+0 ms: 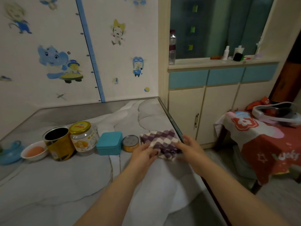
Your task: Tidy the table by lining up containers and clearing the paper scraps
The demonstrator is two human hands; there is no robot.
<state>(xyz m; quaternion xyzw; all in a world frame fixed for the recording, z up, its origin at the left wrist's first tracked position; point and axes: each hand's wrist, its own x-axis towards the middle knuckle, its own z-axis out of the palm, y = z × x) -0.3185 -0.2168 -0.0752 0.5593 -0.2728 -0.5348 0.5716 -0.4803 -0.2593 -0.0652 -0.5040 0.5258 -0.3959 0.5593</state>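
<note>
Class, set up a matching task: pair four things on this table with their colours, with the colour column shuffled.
Things:
1. rectangular tin
2. folded cloth
3. jar lid
4. small bowl

Colours:
A. purple and white
B. white, with orange contents
C. teal
D. yellow

Pairs: 1-C, 2-A, 3-D, 4-B

I see two bare forearms, no sleeves, left hand (143,153) and right hand (190,148) without rings or gloves.

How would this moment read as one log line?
step: folding cloth | left hand: holds purple checked cloth | right hand: rests on it | containers: lined up
</note>
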